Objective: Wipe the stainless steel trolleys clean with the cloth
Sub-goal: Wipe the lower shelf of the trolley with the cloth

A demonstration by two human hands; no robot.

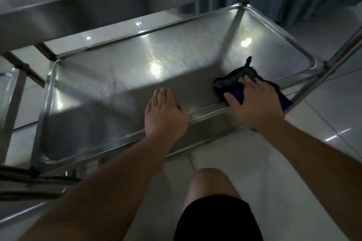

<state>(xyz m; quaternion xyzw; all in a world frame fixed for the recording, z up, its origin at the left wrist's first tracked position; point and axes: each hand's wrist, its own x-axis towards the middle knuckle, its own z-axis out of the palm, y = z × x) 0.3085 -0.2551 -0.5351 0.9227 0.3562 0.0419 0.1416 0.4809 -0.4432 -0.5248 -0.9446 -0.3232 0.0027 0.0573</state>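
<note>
Right hand (254,103) grip presses dark purple-black cloth (233,84) flat on stainless steel trolley shelf (127,68), partly hiding it; left hand (164,113) open, flat.

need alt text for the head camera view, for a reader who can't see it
A person's right hand presses a dark cloth onto the near right corner of a steel trolley's lower shelf. Their left hand rests flat on the shelf beside it, under the upper shelf.

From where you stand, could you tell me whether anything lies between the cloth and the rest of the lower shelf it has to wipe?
Nothing visible does. The right hand presses the cloth at the lower shelf's near right corner; the left hand rests flat by the near rim.
</note>
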